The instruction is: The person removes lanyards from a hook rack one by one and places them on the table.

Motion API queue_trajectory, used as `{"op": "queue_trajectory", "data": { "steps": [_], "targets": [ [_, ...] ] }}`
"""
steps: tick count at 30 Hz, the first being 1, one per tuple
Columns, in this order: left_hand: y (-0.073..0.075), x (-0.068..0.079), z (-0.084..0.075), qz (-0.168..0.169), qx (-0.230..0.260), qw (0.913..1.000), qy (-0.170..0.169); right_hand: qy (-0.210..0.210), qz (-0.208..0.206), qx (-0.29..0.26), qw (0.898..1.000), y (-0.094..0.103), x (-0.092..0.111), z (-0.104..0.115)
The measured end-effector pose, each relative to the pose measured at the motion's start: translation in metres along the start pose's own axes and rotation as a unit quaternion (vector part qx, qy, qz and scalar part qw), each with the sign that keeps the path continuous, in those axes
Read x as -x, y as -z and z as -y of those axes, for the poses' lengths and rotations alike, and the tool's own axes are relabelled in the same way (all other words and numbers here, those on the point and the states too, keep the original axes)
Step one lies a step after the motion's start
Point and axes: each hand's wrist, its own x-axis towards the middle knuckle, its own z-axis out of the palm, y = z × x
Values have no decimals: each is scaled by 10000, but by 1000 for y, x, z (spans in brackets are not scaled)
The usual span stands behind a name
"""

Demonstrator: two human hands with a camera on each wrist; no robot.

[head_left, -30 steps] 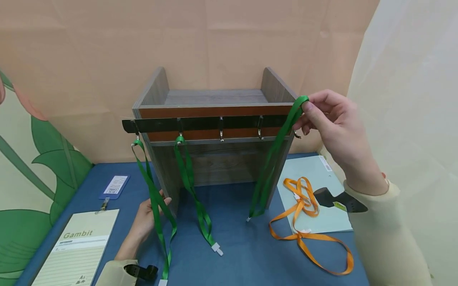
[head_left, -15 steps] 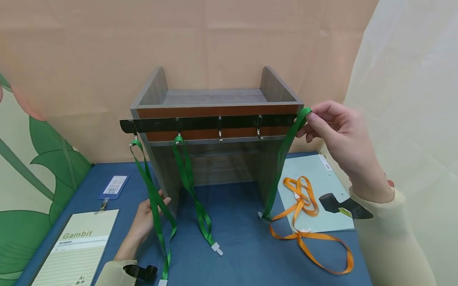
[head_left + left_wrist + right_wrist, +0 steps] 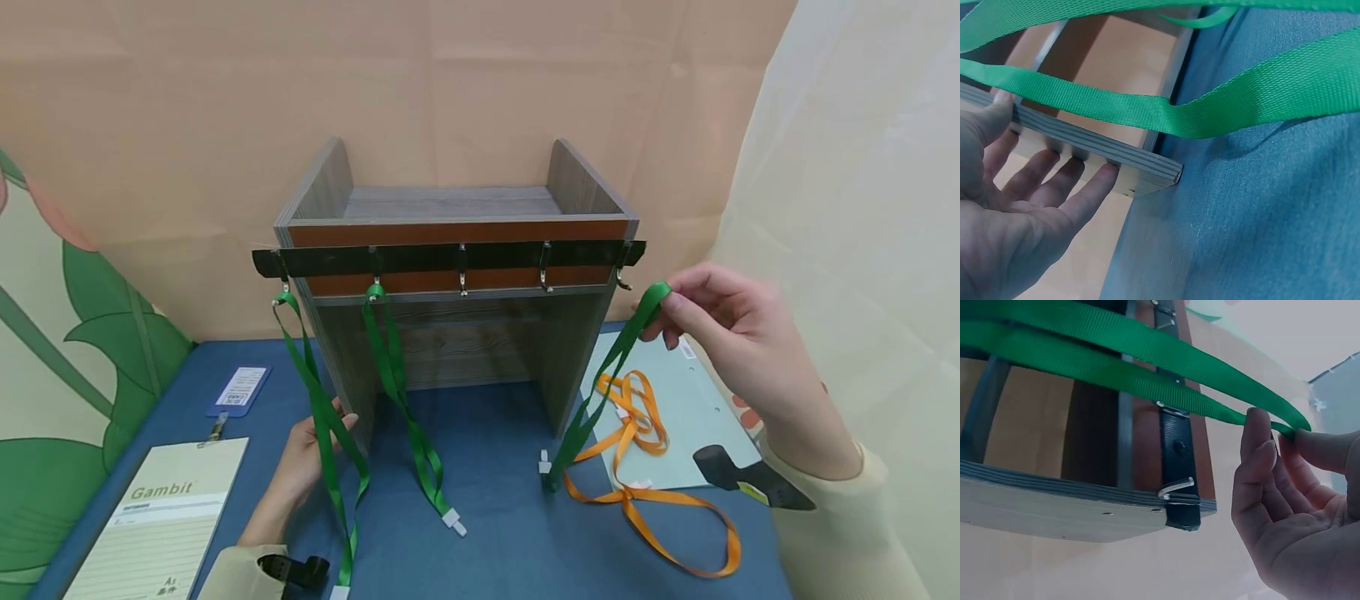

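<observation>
Head view showed my left hand (image 3: pixel 306 454) gripping the stand's left panel (image 3: pixel 354 362) between thumb and fingers. Rightward, a green lanyard (image 3: pixel 576 437) slanted up to just below and right of the end hook (image 3: pixel 623 280), its loop pinched by my right hand (image 3: pixel 738 337), lower than half a second earlier, when it covered that hook.

"Gambit" is printed in olive-green letters across the upper part of the cream, ruled paper pad (image 3: pixel 168 533). Near the pad's lower edge stands a capital "A" with a small sign after it and characters below, too small to make out. The blue rectangular badge card (image 3: pixel 235 411) has a white label (image 3: pixel 242 386) whose fine print and dark block are unreadable.
</observation>
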Motion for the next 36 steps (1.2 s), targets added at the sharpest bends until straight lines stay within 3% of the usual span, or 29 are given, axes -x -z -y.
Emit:
{"op": "queue_trajectory", "data": {
  "steps": [4,14,24,29,32,36],
  "targets": [
    [0,-1,0,14,13,10000,33,-49,176,-119,9998,1,13,-5],
    [0,-1,-1,-3,-58,10000,6,-909,655,453,9927,7,47,-21],
    [-1,0,2,-37,-18,10000,-40,-1241,1337,-5,9832,-5,67,-63],
    [-1,-1,3,-38,-20,10000,-74,-1686,1419,-51,9754,-16,79,-89],
    [-1,-1,4,-43,-13,9999,-111,-2174,1333,-19,9669,-21,86,-103],
    [-1,-1,5,-49,-41,9999,-113,-2470,1142,64,9623,-27,92,-122]
  ]
}}
